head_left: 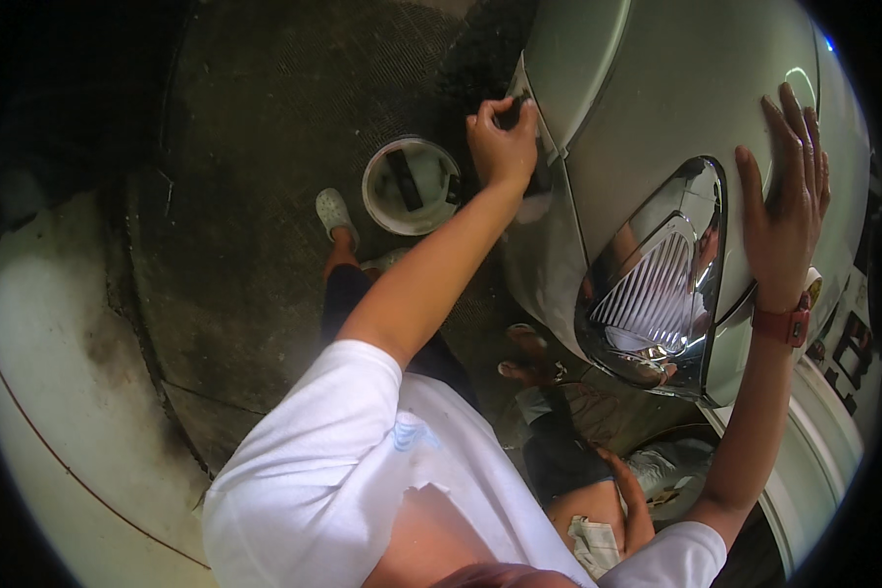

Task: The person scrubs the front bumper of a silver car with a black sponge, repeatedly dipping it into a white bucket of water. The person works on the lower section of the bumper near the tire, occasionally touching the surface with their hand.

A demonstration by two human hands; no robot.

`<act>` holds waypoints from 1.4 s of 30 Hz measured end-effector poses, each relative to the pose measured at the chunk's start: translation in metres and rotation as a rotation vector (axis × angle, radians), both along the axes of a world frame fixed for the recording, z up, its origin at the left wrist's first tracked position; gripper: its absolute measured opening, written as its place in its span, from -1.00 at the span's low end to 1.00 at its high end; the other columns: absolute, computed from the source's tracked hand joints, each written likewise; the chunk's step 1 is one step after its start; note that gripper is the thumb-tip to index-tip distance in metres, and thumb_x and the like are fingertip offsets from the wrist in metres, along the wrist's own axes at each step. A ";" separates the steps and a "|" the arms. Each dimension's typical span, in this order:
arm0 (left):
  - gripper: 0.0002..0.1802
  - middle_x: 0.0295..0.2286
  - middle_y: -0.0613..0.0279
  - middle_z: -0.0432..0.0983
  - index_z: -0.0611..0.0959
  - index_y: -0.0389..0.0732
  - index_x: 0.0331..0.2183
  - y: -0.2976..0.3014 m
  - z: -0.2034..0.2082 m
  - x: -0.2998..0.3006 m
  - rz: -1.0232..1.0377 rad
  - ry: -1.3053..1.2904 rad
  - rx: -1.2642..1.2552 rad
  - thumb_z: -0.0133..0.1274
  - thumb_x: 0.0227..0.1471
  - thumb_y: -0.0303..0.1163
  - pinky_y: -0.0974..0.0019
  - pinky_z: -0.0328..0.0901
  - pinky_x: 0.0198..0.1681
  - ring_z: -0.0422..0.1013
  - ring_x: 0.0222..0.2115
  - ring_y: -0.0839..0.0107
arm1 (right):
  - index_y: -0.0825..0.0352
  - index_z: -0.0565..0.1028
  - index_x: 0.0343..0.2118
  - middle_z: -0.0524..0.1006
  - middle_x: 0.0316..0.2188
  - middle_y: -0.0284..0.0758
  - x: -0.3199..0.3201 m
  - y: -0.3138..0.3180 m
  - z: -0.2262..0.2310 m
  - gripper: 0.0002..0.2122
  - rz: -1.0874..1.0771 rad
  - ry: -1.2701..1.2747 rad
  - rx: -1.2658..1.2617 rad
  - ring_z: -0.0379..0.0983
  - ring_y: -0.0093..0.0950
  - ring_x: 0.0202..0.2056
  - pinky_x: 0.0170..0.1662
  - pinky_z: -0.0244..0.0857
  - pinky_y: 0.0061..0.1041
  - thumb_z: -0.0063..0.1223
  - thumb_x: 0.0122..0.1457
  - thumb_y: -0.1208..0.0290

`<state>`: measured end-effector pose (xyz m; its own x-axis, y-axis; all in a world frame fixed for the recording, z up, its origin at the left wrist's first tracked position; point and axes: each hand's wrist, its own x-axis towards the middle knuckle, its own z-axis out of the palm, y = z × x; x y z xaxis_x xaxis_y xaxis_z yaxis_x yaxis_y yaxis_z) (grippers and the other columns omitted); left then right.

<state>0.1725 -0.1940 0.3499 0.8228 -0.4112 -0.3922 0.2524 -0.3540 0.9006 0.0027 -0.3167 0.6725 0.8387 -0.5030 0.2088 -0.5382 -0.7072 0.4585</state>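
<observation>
My left hand [505, 145] is closed in a pinch at the lower edge of a silver-green car panel [549, 235]. A small dark shape shows between thumb and fingers; I cannot make out what it is. My right hand [790, 191], above a red wristwatch, lies flat with fingers stretched on the car's curved painted body [676, 88]. Between my two arms sits a chrome-rimmed headlight [657, 284] with a ribbed lens.
A round white bucket [370, 191] on the dark wet floor holds cloudy water and a dark oblong piece. Below the headlight, another person's arm [635, 505] and dark shorts show. A pale panel [59, 392] curves along the left. My foot wears a light clog [333, 218].
</observation>
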 end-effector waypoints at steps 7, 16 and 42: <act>-0.45 -0.06 -0.05 0.61 0.77 -0.21 -0.07 0.001 -0.006 0.001 0.003 -0.068 0.011 0.47 0.12 0.03 0.04 0.33 0.24 0.51 0.05 -0.03 | 0.00 0.52 0.37 0.43 0.49 -0.43 0.007 -0.003 0.001 -0.52 0.031 -0.016 0.017 0.22 -0.24 0.55 0.58 0.01 0.05 0.22 0.45 0.05; -0.53 -0.11 -0.12 0.63 0.73 -0.16 -0.08 -0.013 -0.034 0.023 -0.004 -0.060 0.039 0.38 0.20 0.02 -0.08 0.37 0.16 0.52 0.06 -0.13 | 0.01 0.52 0.37 0.44 0.48 -0.42 0.009 0.000 0.006 -0.53 0.033 -0.001 0.032 0.23 -0.24 0.55 0.58 0.02 0.02 0.23 0.45 0.08; -0.27 0.40 -0.16 0.36 0.34 -0.18 0.48 0.218 0.092 0.149 -0.485 1.516 -0.556 -0.32 0.57 0.08 -0.25 0.48 0.25 0.48 0.25 -0.14 | 0.03 0.50 0.40 0.22 0.60 -0.44 0.056 0.027 0.008 -0.45 -0.370 -0.036 0.180 -0.09 -0.28 0.65 0.66 -0.20 0.09 0.12 0.44 -0.05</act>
<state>0.3219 0.0236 0.4414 -0.3684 -0.8458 -0.3860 0.9171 -0.3987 -0.0015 0.0586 -0.2899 0.6808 0.5879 -0.8006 0.1158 -0.7847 -0.5297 0.3218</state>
